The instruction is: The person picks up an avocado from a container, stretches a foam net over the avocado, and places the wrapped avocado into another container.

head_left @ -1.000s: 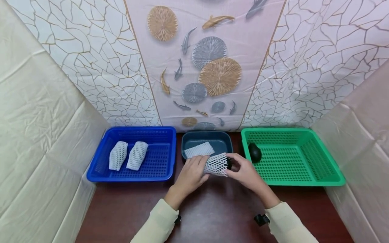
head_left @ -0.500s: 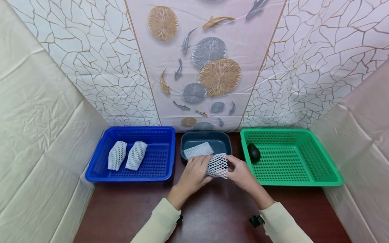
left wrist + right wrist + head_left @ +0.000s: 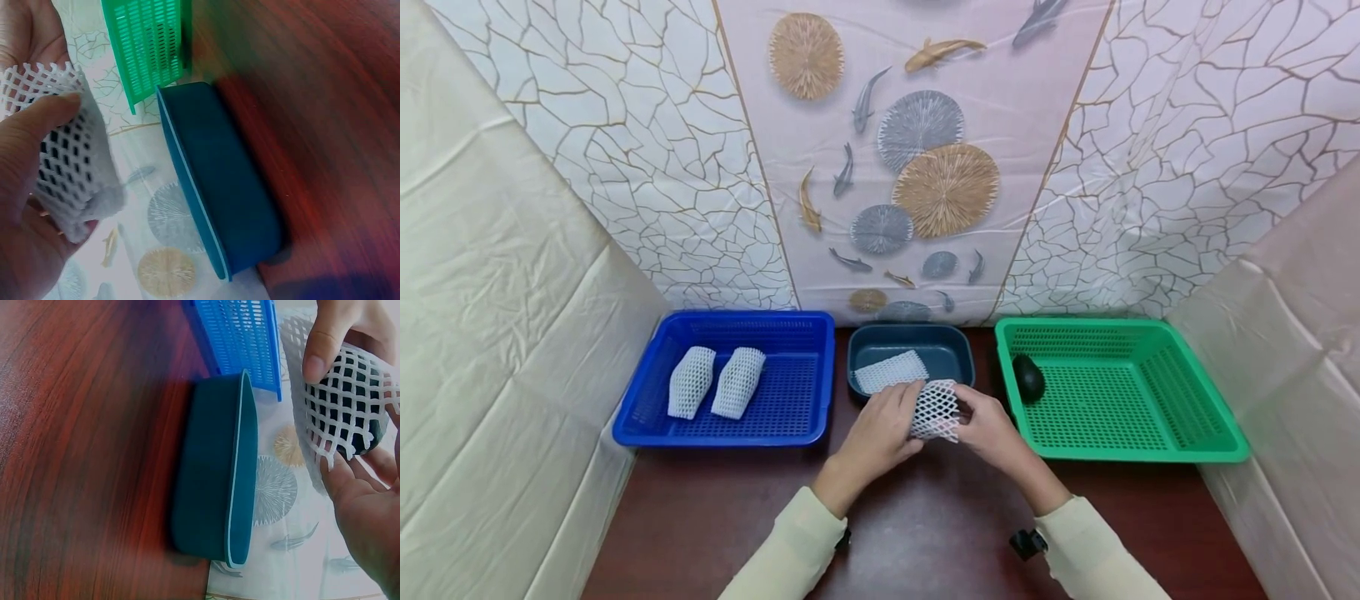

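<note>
A white foam net sleeve (image 3: pixel 935 410) is held between both hands above the table, just in front of the small dark teal tray. Through its mesh shows a dark avocado (image 3: pixel 360 445), whose rounded end peeks out at the opening on the right. My left hand (image 3: pixel 880 429) grips the sleeve with the avocado inside, thumb pressed on the mesh in the left wrist view. At the open end, my right hand (image 3: pixel 992 427) pinches the sleeve's rim between thumb and fingers. Part of the right fingers is hidden behind the net.
The teal tray (image 3: pixel 961 340) holds a flat foam net sleeve (image 3: pixel 891 372). On the left, a blue basket (image 3: pixel 790 433) contains two net-wrapped items (image 3: pixel 739 383). To the right is a green basket (image 3: pixel 1120 417) with one bare avocado (image 3: pixel 1028 378). A patterned cloth hangs behind.
The avocado's dark end showed beyond the sleeve earlier; in the head view the net and right fingers now cover it. My right hand has shifted slightly left, closer to the left hand.
</note>
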Demonstrator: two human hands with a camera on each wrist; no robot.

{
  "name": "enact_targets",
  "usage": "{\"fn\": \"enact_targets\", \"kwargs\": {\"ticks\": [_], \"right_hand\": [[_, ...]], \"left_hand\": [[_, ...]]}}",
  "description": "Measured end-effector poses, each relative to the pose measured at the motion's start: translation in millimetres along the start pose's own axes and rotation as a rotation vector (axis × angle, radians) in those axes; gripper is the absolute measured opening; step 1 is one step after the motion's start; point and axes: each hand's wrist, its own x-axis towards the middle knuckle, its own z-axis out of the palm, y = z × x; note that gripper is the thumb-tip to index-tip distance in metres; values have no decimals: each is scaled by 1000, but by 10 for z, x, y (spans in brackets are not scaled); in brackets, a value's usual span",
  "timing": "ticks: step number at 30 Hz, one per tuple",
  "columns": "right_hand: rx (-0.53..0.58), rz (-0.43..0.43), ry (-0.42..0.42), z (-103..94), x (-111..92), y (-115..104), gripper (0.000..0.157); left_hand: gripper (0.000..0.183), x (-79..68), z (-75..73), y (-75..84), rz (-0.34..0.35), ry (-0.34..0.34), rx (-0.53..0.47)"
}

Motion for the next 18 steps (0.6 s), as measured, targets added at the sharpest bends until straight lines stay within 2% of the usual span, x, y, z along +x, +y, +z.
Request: {"fn": "enact_targets", "kwargs": {"ticks": [4,8,14,18], "right_hand": [[-24,-25,-7,16,-7,-5,47],[-75,-31,1,19,-12,-17,47],[-128,-116,37,-22,-14,-36,46],[-119,-161,53,-56,-10,-31,40]], "left_hand": [[93,32,-9,32,-36,-70,-29],[94,44,-24,54,-66,-112,-22],[84,47,-81,-4,-74,-99,-45],[81,49,-167,-101,-134,-100,-66]]}}
